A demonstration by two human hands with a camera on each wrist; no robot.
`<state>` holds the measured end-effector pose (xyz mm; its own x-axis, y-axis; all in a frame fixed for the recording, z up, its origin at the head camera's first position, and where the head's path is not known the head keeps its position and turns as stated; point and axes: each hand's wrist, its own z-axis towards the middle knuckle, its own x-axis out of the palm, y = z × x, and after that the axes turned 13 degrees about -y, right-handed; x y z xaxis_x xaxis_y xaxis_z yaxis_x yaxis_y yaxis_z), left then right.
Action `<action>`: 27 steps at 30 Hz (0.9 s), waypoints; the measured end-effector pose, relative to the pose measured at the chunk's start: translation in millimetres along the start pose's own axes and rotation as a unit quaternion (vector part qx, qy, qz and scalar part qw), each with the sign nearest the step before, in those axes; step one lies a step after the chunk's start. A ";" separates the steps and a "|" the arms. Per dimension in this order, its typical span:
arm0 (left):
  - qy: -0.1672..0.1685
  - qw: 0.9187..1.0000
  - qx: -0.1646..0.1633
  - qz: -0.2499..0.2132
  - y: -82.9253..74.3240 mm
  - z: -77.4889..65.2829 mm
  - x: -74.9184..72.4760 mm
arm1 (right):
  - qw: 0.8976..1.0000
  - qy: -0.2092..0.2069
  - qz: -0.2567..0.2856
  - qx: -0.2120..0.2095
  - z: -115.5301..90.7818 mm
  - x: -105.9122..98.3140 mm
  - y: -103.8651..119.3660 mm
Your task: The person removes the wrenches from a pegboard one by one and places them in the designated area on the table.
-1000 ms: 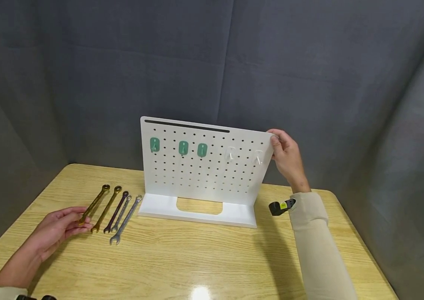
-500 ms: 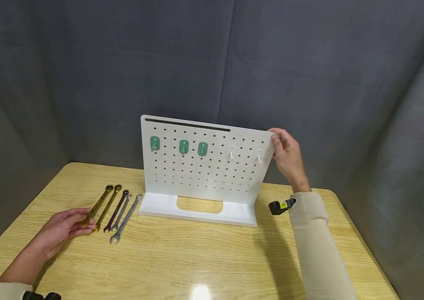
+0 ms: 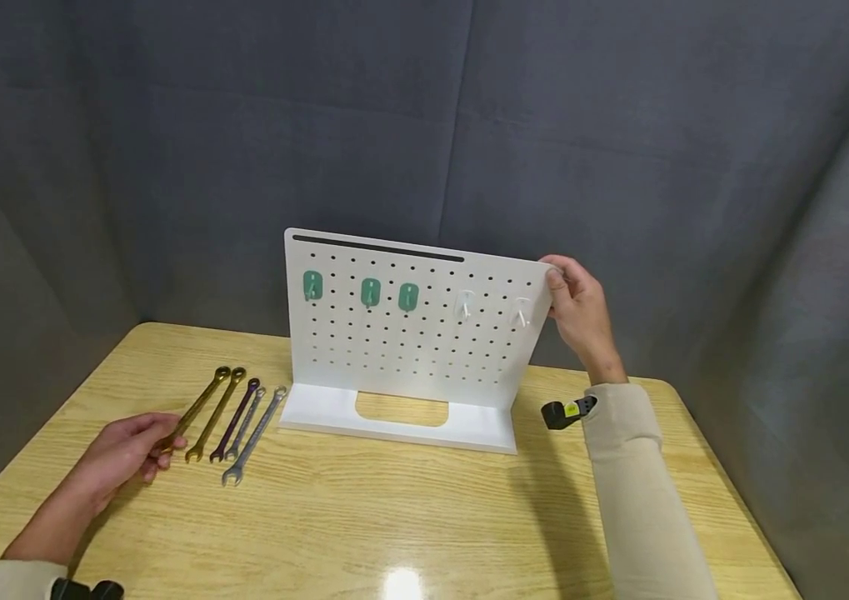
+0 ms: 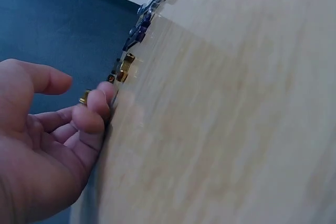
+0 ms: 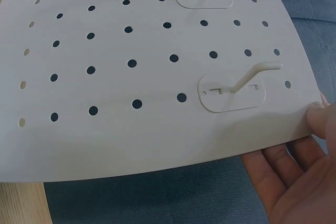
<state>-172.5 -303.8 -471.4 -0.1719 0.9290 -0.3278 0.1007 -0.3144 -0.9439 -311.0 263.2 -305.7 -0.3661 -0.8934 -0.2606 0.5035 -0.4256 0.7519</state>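
Observation:
My left hand (image 3: 124, 454) holds the near end of the leftmost gold combination wrench (image 3: 202, 402), its ring end pointing away. In the left wrist view, a gold end (image 4: 84, 97) shows at the curled fingers (image 4: 88, 118); the exact finger contact is partly hidden. Beside it lie a second gold wrench (image 3: 216, 417), a purple wrench (image 3: 235, 421) and two silver wrenches (image 3: 247, 425). My right hand (image 3: 581, 312) grips the upper right corner of a white pegboard (image 3: 394, 333), thumb in front and fingers behind.
Three green hooks (image 3: 370, 292) and two white hooks (image 3: 465, 306) sit on the pegboard. Its flat base (image 3: 476, 425), with a cutout, stands on the wooden table (image 3: 364, 517). Dark grey curtains (image 3: 304, 108) hang behind and at both sides.
The leftmost gold wrench has shifted slightly right with my left hand, and its ring end is now close to the second gold wrench's. My right hand keeps its grip on the pegboard.

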 end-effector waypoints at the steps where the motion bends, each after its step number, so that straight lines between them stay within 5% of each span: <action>1: -0.001 1.000 0.002 0.015 -1.6 -0.7 0.2 | 1.000 0.000 -0.001 0.000 -0.3 0.0 0.3; 9: -0.006 0.990 0.038 0.134 -11.9 -9.8 4.5 | 1.000 0.003 -0.004 -0.003 -2.7 4.5 -0.3; 17: -0.020 0.971 0.089 0.221 -19.9 -11.1 7.3 | 0.999 -0.006 -0.025 -0.027 -0.4 -0.2 3.5; 21: -0.017 0.962 0.105 0.250 -20.8 -10.9 7.5 | 0.999 -0.006 -0.041 -0.019 -1.8 -0.9 3.5; 27: -0.009 0.961 0.112 0.251 -21.8 -12.7 8.2 | 0.998 -0.005 -0.058 -0.010 -6.7 -2.1 0.6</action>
<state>-163.7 -286.9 -453.1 -0.1745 0.6458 -0.7433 -0.0376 -0.7587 -0.6503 -304.7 263.8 -308.8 -0.4297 -0.8369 -0.3390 0.4727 -0.5284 0.7053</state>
